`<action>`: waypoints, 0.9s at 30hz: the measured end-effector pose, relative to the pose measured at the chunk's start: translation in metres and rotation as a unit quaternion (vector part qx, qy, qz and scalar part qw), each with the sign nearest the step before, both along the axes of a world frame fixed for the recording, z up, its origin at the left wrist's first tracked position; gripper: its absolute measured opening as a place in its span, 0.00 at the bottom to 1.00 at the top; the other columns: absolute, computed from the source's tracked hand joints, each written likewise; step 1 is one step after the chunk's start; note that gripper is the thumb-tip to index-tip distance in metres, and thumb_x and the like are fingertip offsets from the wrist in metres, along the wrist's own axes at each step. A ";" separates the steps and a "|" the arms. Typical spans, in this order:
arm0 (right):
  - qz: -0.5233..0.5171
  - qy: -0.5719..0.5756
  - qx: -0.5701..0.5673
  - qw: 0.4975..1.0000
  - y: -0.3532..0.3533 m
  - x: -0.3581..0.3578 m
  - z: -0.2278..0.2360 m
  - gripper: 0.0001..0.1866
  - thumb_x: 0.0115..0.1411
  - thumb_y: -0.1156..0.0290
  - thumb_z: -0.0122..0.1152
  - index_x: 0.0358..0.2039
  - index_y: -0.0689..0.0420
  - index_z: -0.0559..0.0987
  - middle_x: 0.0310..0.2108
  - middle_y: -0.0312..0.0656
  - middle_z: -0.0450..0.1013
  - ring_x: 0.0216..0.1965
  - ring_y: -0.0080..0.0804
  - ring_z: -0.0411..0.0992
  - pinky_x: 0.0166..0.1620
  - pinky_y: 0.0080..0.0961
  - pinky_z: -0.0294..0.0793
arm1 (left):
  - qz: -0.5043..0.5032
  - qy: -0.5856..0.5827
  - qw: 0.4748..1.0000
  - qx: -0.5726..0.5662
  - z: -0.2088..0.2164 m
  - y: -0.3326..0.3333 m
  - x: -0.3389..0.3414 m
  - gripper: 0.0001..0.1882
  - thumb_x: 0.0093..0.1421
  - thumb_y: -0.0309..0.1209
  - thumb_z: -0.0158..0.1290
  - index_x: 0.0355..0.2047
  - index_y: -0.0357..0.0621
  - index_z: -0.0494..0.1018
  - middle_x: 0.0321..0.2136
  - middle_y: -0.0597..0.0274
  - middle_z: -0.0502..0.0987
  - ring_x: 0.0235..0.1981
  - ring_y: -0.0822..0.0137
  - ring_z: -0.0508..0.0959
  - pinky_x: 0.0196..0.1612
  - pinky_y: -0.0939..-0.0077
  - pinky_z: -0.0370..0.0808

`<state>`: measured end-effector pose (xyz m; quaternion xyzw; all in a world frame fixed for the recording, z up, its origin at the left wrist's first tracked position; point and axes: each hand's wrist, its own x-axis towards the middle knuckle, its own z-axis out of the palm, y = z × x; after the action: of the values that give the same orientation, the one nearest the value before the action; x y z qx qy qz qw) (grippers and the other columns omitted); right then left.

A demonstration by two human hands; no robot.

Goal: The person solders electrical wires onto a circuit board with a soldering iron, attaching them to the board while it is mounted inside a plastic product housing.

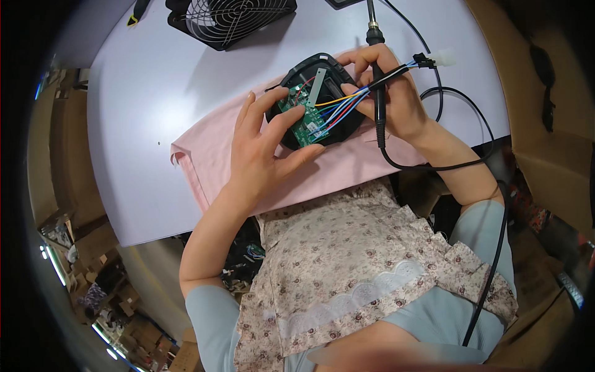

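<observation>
A round black plastic housing (338, 133) lies on a folded pink cloth (214, 146), with a green circuit board (302, 124) inside it. My left hand (263, 139) rests on the board, two fingertips on its surface and the thumb at the near edge. My right hand (400, 93) holds a soldering iron (379, 93), its metal end pointing away from me, while the fingertips also touch the housing's right side. Coloured wires (339, 110) run from the board past the right hand into a black sleeve, ending at black and white connectors (427, 61).
A black fan with a wire grille (238, 15) stands at the far side of the white table (142, 124). A tool with a black and yellow end (137, 13) lies far left. The iron's black cable (489, 133) loops at the right. Cardboard (527, 118) rises beside the table.
</observation>
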<state>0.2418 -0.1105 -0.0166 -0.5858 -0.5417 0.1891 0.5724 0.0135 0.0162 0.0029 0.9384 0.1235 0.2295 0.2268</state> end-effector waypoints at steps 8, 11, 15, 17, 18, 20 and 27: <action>-0.002 -0.072 0.011 0.997 0.002 0.001 0.001 0.19 0.55 0.78 0.68 0.43 0.60 0.69 0.40 0.39 0.78 0.24 0.24 0.68 0.29 0.22 0.68 | 0.003 0.054 0.998 0.022 0.017 -0.003 0.007 0.29 0.48 0.40 0.71 0.49 0.44 0.77 0.58 0.44 0.72 0.60 0.44 0.71 0.67 0.41 0.61; -0.005 -0.077 0.009 0.997 0.002 0.001 0.000 0.19 0.54 0.79 0.68 0.42 0.59 0.68 0.40 0.39 0.78 0.24 0.25 0.68 0.29 0.23 0.69 | 0.004 0.089 0.995 0.043 0.023 -0.005 0.011 0.28 0.49 0.38 0.69 0.49 0.43 0.76 0.60 0.43 0.71 0.61 0.44 0.70 0.64 0.46 0.64; -0.001 -0.050 0.006 0.999 0.000 0.001 0.001 0.19 0.54 0.79 0.68 0.42 0.59 0.68 0.40 0.40 0.78 0.25 0.25 0.68 0.30 0.24 0.69 | 0.019 0.102 0.995 0.000 0.026 -0.007 0.013 0.27 0.50 0.38 0.68 0.49 0.43 0.76 0.61 0.42 0.69 0.60 0.43 0.71 0.63 0.51 0.64; 0.000 -0.043 -0.022 0.999 -0.001 -0.001 0.004 0.19 0.53 0.80 0.67 0.42 0.59 0.68 0.39 0.40 0.78 0.25 0.26 0.69 0.31 0.24 0.70 | 0.026 0.103 0.994 -0.013 0.026 -0.007 0.013 0.27 0.50 0.38 0.68 0.49 0.43 0.75 0.62 0.42 0.69 0.60 0.43 0.70 0.63 0.52 0.64; 0.000 -0.041 -0.023 0.999 0.000 0.000 0.002 0.19 0.53 0.80 0.67 0.42 0.59 0.68 0.39 0.40 0.78 0.25 0.26 0.69 0.31 0.24 0.70 | 0.028 0.110 0.993 -0.022 0.026 -0.007 0.013 0.27 0.51 0.39 0.68 0.49 0.43 0.75 0.62 0.43 0.69 0.60 0.44 0.70 0.64 0.51 0.63; -0.002 -0.073 0.038 0.997 0.004 0.001 -0.003 0.19 0.54 0.79 0.67 0.42 0.59 0.68 0.39 0.40 0.78 0.25 0.26 0.69 0.31 0.24 0.70 | 0.030 0.117 0.992 -0.032 0.025 -0.007 0.013 0.26 0.51 0.39 0.67 0.49 0.44 0.76 0.61 0.44 0.69 0.61 0.45 0.70 0.65 0.50 0.62; -0.002 -0.048 -0.019 0.999 -0.001 0.000 0.006 0.18 0.54 0.79 0.67 0.42 0.59 0.68 0.38 0.40 0.78 0.26 0.28 0.71 0.32 0.25 0.72 | 0.045 0.130 0.990 0.035 0.021 -0.009 0.012 0.28 0.50 0.43 0.67 0.51 0.48 0.76 0.59 0.55 0.72 0.65 0.52 0.67 0.70 0.40 0.47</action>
<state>0.2415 -0.1111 -0.0106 -0.6061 -0.5641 0.1702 0.5343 0.0257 0.0070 0.0240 0.9610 0.1864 0.1199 0.1655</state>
